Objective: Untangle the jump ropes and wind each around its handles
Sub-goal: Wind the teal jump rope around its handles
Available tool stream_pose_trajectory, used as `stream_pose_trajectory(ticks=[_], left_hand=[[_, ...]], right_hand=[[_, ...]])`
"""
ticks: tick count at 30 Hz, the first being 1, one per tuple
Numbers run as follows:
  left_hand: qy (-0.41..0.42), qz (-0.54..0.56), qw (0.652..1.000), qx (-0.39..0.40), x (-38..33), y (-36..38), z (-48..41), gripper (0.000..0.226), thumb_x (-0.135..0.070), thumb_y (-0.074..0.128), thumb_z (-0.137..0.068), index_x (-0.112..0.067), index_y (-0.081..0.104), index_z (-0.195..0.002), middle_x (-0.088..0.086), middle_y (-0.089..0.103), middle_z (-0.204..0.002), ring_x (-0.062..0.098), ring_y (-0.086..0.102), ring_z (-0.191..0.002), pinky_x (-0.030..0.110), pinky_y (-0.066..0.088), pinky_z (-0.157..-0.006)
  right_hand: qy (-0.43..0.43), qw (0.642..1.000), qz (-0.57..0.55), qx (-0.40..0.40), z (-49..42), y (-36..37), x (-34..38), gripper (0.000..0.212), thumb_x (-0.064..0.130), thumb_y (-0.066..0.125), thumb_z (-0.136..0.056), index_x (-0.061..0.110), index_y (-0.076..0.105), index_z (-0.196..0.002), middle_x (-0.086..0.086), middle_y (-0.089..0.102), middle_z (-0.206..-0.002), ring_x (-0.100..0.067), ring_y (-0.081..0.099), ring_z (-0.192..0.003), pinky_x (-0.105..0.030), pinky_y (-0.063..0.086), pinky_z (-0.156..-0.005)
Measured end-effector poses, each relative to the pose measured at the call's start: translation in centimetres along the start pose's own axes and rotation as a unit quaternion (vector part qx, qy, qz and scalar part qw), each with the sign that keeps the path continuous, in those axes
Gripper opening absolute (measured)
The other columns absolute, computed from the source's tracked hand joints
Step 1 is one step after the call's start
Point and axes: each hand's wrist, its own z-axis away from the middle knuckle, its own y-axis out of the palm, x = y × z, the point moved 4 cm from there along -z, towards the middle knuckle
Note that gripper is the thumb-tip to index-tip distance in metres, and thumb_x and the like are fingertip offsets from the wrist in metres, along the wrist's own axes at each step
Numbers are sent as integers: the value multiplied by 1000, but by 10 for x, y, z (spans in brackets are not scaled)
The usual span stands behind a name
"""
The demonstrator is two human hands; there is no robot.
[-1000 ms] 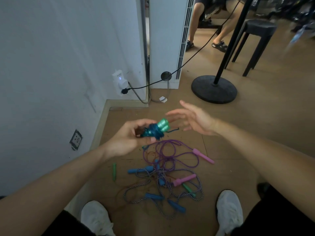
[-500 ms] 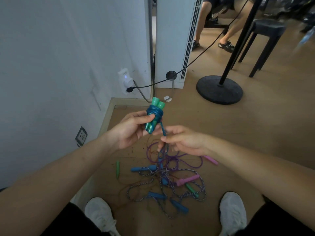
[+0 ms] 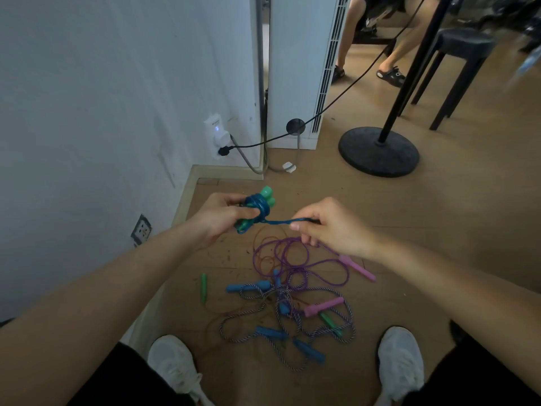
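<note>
My left hand point(image 3: 222, 218) grips a pair of green handles point(image 3: 267, 196) with a blue rope point(image 3: 259, 207) wound around them. From that bundle a short loop of the blue rope runs right, taut, to my right hand point(image 3: 330, 227), which pinches its end. Below on the floor lies a tangle: a purple rope point(image 3: 295, 256) with pink handles point(image 3: 358, 267), a striped rope point(image 3: 263, 312) with blue handles point(image 3: 247, 287), and loose green handles point(image 3: 203, 287) on a thin brown rope.
A white wall and baseboard run along the left, with a socket and plug point(image 3: 218, 136). A black round stand base point(image 3: 379, 150) and a black stool point(image 3: 456, 65) stand behind. Another person's legs point(image 3: 366, 54) are at the back. My white shoes point(image 3: 175, 367) flank the pile.
My right hand reached in, took the free end of the blue rope and drew it out to the right until taut. My left hand kept the bundle, tipping it.
</note>
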Motion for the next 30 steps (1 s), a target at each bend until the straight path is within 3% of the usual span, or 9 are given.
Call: stream_pose_trajectory(ticks=[5,8,10,12,14,17,23,27,30], left_hand=[[101,-196,975,7,-10,17,12,51,-14,85,-76,-21,67,-123,-2,69,-106,13,67,-98,30,57,-89],[165,-222,959,61,-15,29,21,51,-12,89,-71,-18,64,-115,2,69,-102,18,68,-96,31,58,-86],[213,-231,943,112,-18,38,29,44,-12,88,-73,-21,66,-109,-5,70,-98,13,67,-91,29,56,-81],[237,-200,938,154,-24,46,41,35,-8,85,-76,-23,68,-103,-14,70,-90,7,65,-82,21,50,-74],[243,-150,943,172,-27,50,48,32,-4,81,-79,-13,69,-108,-6,74,-95,15,69,-86,25,53,-78],[232,-74,959,148,-27,47,48,36,-2,79,-80,-3,70,-114,10,75,-105,22,72,-98,30,57,-85],[186,17,977,102,-25,49,46,27,-4,79,-77,2,73,-103,12,76,-97,17,73,-88,22,56,-75],[167,30,982,87,-25,44,41,23,-3,79,-78,3,73,-100,15,76,-96,21,70,-85,29,58,-78],[165,45,982,76,-28,37,37,21,-7,79,-77,-1,74,-97,16,76,-95,24,69,-84,36,57,-81]], right_hand=[[-39,998,-23,-41,-4,-17,12,5,13,73,-87,13,77,-91,-5,73,-73,-18,69,-65,-36,59,-66],[-45,997,-51,-38,-7,-19,13,6,7,73,-86,6,76,-92,-10,73,-76,-14,67,-66,-36,57,-69],[-41,996,-71,-43,-9,-17,10,7,6,74,-86,4,75,-92,-11,73,-75,-13,67,-64,-32,58,-67],[-33,994,-84,-63,-12,-14,6,6,8,75,-84,7,76,-90,-7,74,-75,-13,66,-64,-32,58,-66],[-22,991,-99,-85,-15,-9,1,5,11,77,-84,9,76,-88,-7,75,-77,-19,68,-68,-40,58,-71],[15,984,-145,-106,-15,-3,-4,15,17,78,-83,4,73,-85,-16,74,-81,-27,68,-72,-50,55,-75],[55,962,-234,-127,-7,7,0,22,17,77,-84,-3,67,-81,-22,73,-86,-46,67,-89,-54,55,-81],[101,954,-270,-82,-7,6,3,32,38,65,-90,7,69,-85,-2,73,-85,-19,66,-82,-41,50,-85],[201,912,-357,16,-6,6,-6,49,57,55,-85,14,66,-105,-8,68,-114,-26,65,-104,-48,52,-93]])
